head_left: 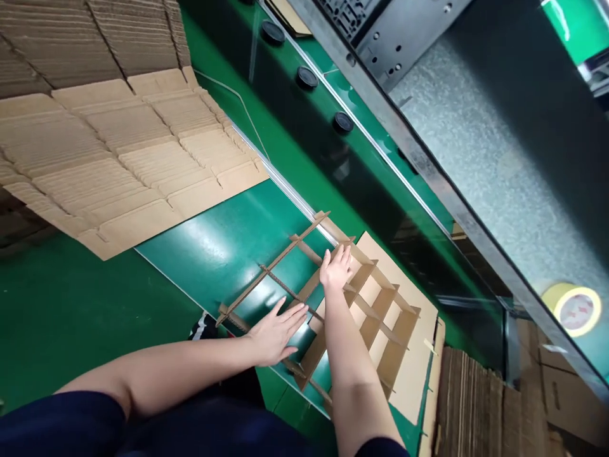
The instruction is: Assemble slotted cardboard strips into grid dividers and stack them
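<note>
**Green worktop [223, 247] carries a cardboard divider grid [380, 304] under two flat hands**

Glossy green covers the worktop, which runs on a slant from the lower left of the frame towards the upper middle, with light reflected off it near the centre. Along its far edge a raised dark green band is seen, set with a row of round black knobs [307, 77]. Beyond that band a grey metal rail [428, 171] crosses the frame from top centre to lower right. A speckled grey floor is visible past the rail in the upper right. At the right edge a yellow tape roll [573, 308] is seen lying by the rail.

The upper left of the frame is filled by a fanned stack of flattened boxes [118, 158], which overhangs the worktop. A second pile of corrugated sheets [476, 406] is stood on edge in the lower right corner.

The divider grid is placed at the centre of the frame. Its right part lies on a flat cardboard sheet [419, 381], while its left part lies over bare green surface. The strips are slotted together into skewed cells.

The left hand [276, 330] is laid palm down with fingers spread, at the near left strips of the grid. The right hand [335, 270] is set flat on the upper strips, fingers extended and close together. Nothing is pinched by either hand. Dark sleeves are seen along the bottom edge.
</note>
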The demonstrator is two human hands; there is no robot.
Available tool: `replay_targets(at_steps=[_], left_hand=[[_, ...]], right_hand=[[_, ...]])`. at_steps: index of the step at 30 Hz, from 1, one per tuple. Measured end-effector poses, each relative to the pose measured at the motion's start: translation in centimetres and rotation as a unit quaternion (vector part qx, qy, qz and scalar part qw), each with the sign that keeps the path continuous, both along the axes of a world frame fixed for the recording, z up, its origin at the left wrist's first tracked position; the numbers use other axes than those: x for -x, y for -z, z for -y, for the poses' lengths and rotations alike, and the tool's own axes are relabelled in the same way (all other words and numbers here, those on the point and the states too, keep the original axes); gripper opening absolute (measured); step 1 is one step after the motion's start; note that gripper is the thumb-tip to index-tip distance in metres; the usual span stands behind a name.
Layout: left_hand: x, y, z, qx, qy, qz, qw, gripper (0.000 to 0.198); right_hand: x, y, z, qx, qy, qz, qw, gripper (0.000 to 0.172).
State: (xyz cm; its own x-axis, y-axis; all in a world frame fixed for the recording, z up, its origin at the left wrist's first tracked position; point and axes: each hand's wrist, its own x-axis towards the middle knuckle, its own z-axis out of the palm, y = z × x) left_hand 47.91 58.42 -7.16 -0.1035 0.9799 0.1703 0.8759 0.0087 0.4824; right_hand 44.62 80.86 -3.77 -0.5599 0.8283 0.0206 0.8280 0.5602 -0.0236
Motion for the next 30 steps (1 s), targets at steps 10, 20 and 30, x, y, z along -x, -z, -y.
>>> replay_targets(at_steps=[10,20,30], left_hand=[[4.3,-2.5,0.0,-0.037,-0.097,-0.034,0.994,0.055],[11.1,-2.8,-6.1,0.248,-0.365,0.074,0.894,0.043],[7.5,-4.1,-2.5,0.212,-0.474,0.051,0.853,0.034]], right_hand=[[-19.6,-3.8,1.5,-0.077,0.141,-0.050,0.986,0.058],[-39.9,2.0,1.0,0.129,0.344,-0.077,0.927,0.079],[-40.4,2.2,-2.4,0.117,0.286,-0.050,0.950,0.060]])
